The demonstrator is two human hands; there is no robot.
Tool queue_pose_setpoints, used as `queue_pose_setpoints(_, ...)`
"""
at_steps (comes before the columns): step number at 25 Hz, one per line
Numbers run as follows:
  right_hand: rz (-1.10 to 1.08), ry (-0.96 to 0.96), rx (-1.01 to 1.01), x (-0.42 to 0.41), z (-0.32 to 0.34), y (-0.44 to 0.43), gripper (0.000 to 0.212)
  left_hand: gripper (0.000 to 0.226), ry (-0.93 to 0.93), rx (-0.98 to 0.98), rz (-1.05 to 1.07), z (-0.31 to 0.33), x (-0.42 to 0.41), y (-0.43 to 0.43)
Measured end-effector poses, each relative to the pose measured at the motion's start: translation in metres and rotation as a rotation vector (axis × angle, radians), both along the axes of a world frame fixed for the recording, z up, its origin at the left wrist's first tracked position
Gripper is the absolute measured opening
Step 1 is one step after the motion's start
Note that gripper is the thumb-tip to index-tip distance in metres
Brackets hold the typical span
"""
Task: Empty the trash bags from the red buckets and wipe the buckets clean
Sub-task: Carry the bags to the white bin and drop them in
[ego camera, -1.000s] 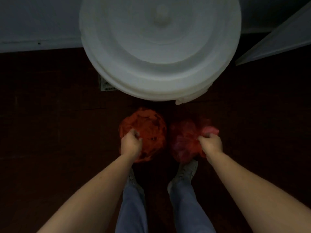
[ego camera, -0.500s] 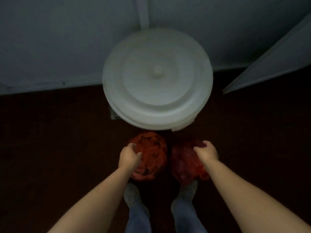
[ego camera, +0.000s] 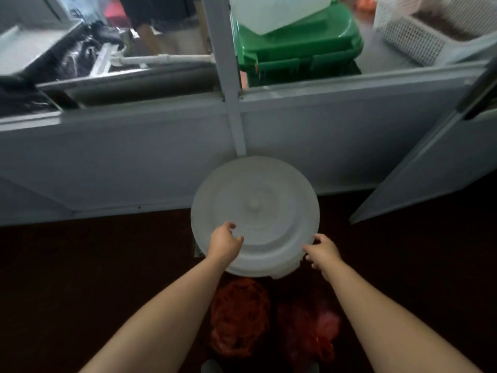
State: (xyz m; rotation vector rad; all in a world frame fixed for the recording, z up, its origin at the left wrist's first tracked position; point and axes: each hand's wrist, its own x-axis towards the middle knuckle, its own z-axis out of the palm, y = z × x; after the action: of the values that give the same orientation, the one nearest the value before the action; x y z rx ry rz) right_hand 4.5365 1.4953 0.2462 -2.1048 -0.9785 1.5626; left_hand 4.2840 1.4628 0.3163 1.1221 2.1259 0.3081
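Two red trash bags lie on the dark floor between my forearms, an orange-red one (ego camera: 239,319) on the left and a darker red one (ego camera: 309,329) on the right. Neither hand touches them. A large white bin with a round lid (ego camera: 255,211) stands just beyond the bags. My left hand (ego camera: 224,242) hovers over the lid's near left part, fingers loosely curled and holding nothing. My right hand (ego camera: 322,254) is at the lid's near right rim, fingers spread and empty. No red bucket shows in this view.
A grey partition wall (ego camera: 134,162) runs behind the white bin, with an open grey door panel (ego camera: 419,170) at the right. Beyond it stand a green wheeled bin (ego camera: 298,47), white mesh baskets (ego camera: 430,30) and a person's legs (ego camera: 164,25).
Both hands let go of the red bags and rose to the white lid. My view tilted up, showing the wall and the area behind it.
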Motion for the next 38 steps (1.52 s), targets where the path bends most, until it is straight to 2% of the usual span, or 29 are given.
queue_pose_setpoints(3, 0.016, 0.004, 0.009, -0.010, 0.033, 0.015, 0.066, 0.048, -0.012, 0.016, -0.043, 0.017, 0.013, 0.026)
queue_pose_setpoints(7, 0.011, -0.002, -0.010, -0.027, 0.023, 0.029, 0.063, 0.051, -0.005, -0.021, -0.151, -0.002, 0.008, 0.063)
queue_pose_setpoints(14, -0.213, -0.001, -0.021, -0.057, -0.033, 0.035, 0.053, 0.058, 0.085, -0.175, -0.440, -0.091, -0.038, 0.149)
queue_pose_setpoints(19, -0.423, -0.123, -0.059, -0.079, -0.072, 0.022, 0.046, 0.058, 0.213, -0.193, -0.795, -0.150, -0.050, 0.196)
queue_pose_setpoints(23, -0.501, -0.233, -0.080, -0.092, -0.087, -0.006, 0.034, 0.063, 0.263, -0.218, -0.941, -0.181, -0.040, 0.214)
queue_pose_setpoints(27, -0.588, -0.278, -0.135, -0.088, -0.109, -0.035, 0.032, 0.060, 0.309, -0.224, -0.960, -0.200, -0.032, 0.217)
queue_pose_setpoints(32, -0.596, -0.285, -0.169, -0.077, -0.125, -0.059, 0.031, 0.054, 0.311, -0.144, -0.967, -0.206, -0.036, 0.216)
queue_pose_setpoints(38, -0.579, -0.307, -0.150, -0.041, -0.118, -0.084, 0.029, 0.046, 0.345, -0.102, -0.889, -0.188, -0.057, 0.177)
